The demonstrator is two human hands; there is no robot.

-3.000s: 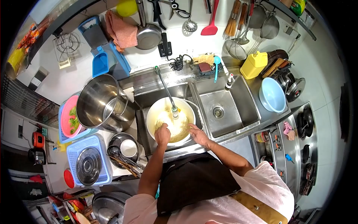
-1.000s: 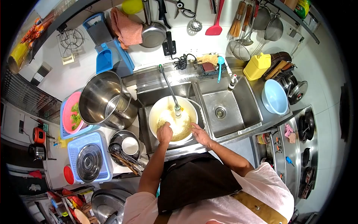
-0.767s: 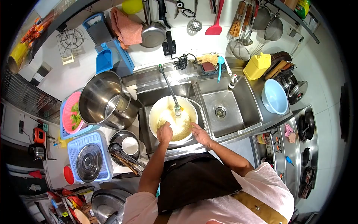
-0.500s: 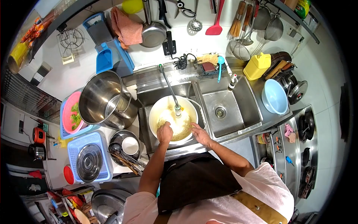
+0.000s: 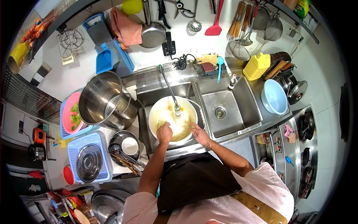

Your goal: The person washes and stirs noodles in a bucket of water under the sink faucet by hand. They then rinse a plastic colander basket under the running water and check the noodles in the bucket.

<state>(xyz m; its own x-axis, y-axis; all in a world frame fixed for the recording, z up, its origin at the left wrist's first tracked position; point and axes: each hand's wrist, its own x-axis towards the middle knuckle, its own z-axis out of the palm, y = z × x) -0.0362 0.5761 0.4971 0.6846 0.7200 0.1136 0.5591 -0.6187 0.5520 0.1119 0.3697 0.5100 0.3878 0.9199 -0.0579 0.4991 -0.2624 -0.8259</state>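
A white bucket (image 5: 153, 116) stands in the left sink basin (image 5: 183, 89), with pale yellowish, stringy contents (image 5: 178, 126) inside. The end of a metal faucet (image 5: 169, 89) hangs over its opening. My left hand (image 5: 164, 133) reaches over the near rim at the left, its fingers curled down into the contents; what they grip, if anything, is hidden. At the right side of the rim is my right hand (image 5: 200, 135), its fingers reaching inward with their tips partly hidden, so I cannot tell if they hold anything.
A tall steel pot (image 5: 108, 100) stands left of the sink, above a blue basket (image 5: 106, 164) with a lid and a steel bowl (image 5: 138, 156) of utensils. Right are the second basin (image 5: 231, 123), a yellow jug (image 5: 256, 66) and a light blue basin (image 5: 274, 96).
Since the oldest frame, the whole view has shifted slightly, with the scene lying a little further right. Both hands remain at the bucket, in nearly the same pose.
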